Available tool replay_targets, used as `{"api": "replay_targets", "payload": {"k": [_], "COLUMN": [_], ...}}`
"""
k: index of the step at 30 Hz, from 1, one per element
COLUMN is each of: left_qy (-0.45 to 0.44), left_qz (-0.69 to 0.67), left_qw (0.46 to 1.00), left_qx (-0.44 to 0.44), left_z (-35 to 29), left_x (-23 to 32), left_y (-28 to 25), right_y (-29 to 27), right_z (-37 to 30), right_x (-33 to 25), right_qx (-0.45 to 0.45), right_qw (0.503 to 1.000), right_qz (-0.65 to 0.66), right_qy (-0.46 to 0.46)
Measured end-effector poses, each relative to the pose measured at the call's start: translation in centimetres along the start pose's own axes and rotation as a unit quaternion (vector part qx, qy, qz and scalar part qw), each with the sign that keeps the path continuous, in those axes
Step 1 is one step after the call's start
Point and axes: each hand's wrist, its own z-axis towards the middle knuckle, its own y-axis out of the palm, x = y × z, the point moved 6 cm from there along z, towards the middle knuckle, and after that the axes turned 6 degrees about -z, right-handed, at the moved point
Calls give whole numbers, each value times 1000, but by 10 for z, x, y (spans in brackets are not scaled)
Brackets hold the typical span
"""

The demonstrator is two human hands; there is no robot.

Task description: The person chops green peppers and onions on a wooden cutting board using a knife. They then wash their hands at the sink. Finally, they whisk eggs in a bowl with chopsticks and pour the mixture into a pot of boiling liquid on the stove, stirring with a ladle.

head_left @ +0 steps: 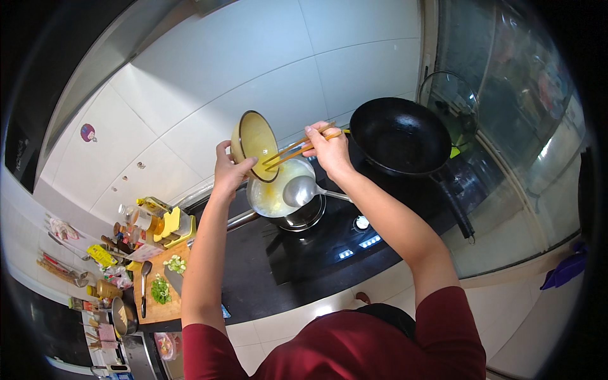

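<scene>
My left hand (230,168) grips a pale yellow bowl (246,135) with a dark rim, tilted steeply over a pot (258,213). Some yellow liquid clings to the bowl's inside and lower lip. In my right hand (330,151) is a pair of wooden chopsticks (297,152), their tips at the bowl's lower inner side. Pale, cloudy liquid with a yellow patch fills the pot, which sits on the stove. A metal ladle (301,191) rests in the pot, its handle passing over the rim toward my right forearm.
A black wok (398,136) stands right of the pot, its handle pointing toward me. Behind it leans a glass lid (451,95). At left, a wooden cutting board (157,309) carries chopped greens (161,290), a knife (172,277) and a dark spatula (145,282). Bottles (149,221) stand behind.
</scene>
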Motion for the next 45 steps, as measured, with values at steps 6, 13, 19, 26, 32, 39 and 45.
{"api": "replay_targets", "payload": {"k": [6, 13, 19, 26, 32, 39, 45], "left_qy": [95, 164, 110, 104, 116, 117, 88], "left_qz": [32, 185, 199, 146, 65, 81, 61], "left_qw": [994, 969, 973, 982, 989, 988, 993], "left_qx": [-41, -6, 29, 66, 59, 62, 56], "left_z": [2, -6, -37, -56, -65, -58, -61], "left_x": [12, 2, -15, -17, -9, -21, -20], "left_y": [28, -1, -47, -74, -66, -66, -62], "right_y": [-22, 1, 26, 71, 85, 86, 83], "right_z": [1, -14, -34, -45, -45, -41, -37], "right_x": [-10, -14, -28, -15, -6, -4, 0], "right_qx": [20, -6, -81, -134, -108, -85, -70], "right_qw": [998, 998, 982, 923, 926, 941, 946], "right_qz": [-56, -33, -143, -298, -319, -289, -278], "right_qy": [-12, -46, -93, -204, -171, -154, -151]}}
